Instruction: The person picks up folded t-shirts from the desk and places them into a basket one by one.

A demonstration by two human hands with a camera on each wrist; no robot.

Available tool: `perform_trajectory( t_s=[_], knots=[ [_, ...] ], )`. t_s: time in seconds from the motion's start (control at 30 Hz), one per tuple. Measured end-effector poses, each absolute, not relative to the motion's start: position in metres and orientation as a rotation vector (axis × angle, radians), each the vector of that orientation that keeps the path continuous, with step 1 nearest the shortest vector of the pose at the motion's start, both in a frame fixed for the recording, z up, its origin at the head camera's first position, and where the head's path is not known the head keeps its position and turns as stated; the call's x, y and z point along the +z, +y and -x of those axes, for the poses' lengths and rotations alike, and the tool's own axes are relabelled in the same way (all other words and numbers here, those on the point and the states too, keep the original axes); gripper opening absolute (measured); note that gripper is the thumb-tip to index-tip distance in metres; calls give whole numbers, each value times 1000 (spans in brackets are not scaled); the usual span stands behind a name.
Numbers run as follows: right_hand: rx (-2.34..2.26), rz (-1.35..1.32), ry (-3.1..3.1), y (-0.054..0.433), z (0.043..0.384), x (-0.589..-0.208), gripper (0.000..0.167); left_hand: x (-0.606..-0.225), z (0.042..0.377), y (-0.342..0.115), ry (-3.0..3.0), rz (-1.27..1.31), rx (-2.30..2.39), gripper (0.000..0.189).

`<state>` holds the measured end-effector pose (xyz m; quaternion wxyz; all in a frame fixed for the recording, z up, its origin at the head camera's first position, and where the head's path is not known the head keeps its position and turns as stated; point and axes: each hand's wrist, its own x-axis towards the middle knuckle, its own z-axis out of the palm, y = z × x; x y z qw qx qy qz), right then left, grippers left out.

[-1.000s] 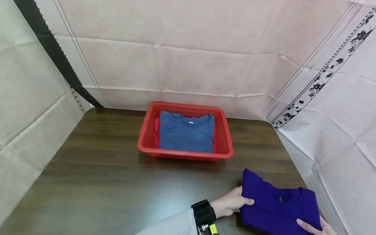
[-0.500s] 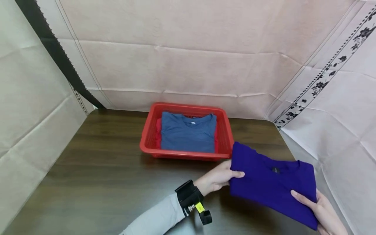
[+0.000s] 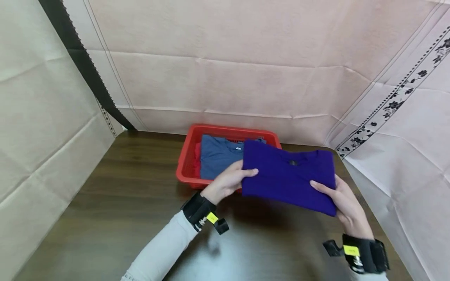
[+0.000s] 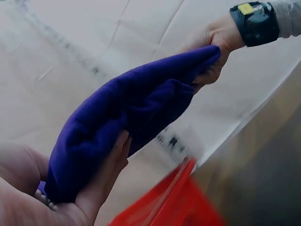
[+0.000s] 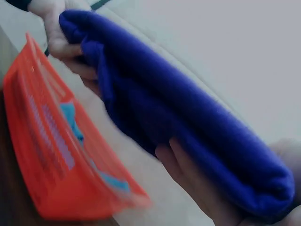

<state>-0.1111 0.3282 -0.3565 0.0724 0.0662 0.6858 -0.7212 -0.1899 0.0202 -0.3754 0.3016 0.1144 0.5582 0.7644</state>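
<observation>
A folded purple-blue shirt (image 3: 284,175) is held up between both hands, its dark neck label showing. My left hand (image 3: 228,181) grips its left edge, thumb on top and fingers beneath. On the opposite edge, my right hand (image 3: 346,201) pinches it the same way. In the left wrist view, the shirt (image 4: 117,113) sags a little between the hands. Behind and partly under it stands a red plastic basket (image 3: 186,168). Inside the basket lies a folded blue T-shirt (image 3: 218,156), its right part hidden by the held shirt. Some red cloth (image 3: 197,160) shows at its left side.
The basket stands near the back of a dark wooden table (image 3: 140,203). Pale cloth sheets hang as a back wall (image 3: 246,86) and along both sides. Each wrist wears a black strap, such as the left strap (image 3: 198,210).
Both hands have lifted the purple-blue shirt from the lower right and carried it up and left. It now overlaps the basket's right part. The head view has shifted slightly.
</observation>
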Motion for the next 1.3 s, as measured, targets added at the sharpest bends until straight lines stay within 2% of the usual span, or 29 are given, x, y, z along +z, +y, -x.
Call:
perform_trajectory(
  t_s=[0.23,0.47,0.7,0.87,1.0,1.13,1.23,1.3],
  knots=[
    [-2187,-77,2020,279,168,-361,47,-379,227,-23,1627,-147,2116,49],
    [-2129,-59,2068,246,209,-374,63,-381,259,-53,1753,-23,2051,53],
    [-1919,-101,2198,233,225,-394,78,-398,273,-64,1828,43,1906,57],
    [-1785,-85,2337,230,225,-404,92,-407,273,-69,2032,46,1764,69],
    [-1453,111,2765,227,221,-405,83,-403,266,-68,2441,-86,1612,75],
    [-1040,480,3011,225,215,-400,65,-393,255,-66,2901,-491,1130,71],
    [-824,706,2888,224,212,-396,58,-388,249,-65,2868,-801,681,65],
    [-714,716,2775,224,211,-394,54,-386,247,-65,2727,-870,480,63]
  ],
)
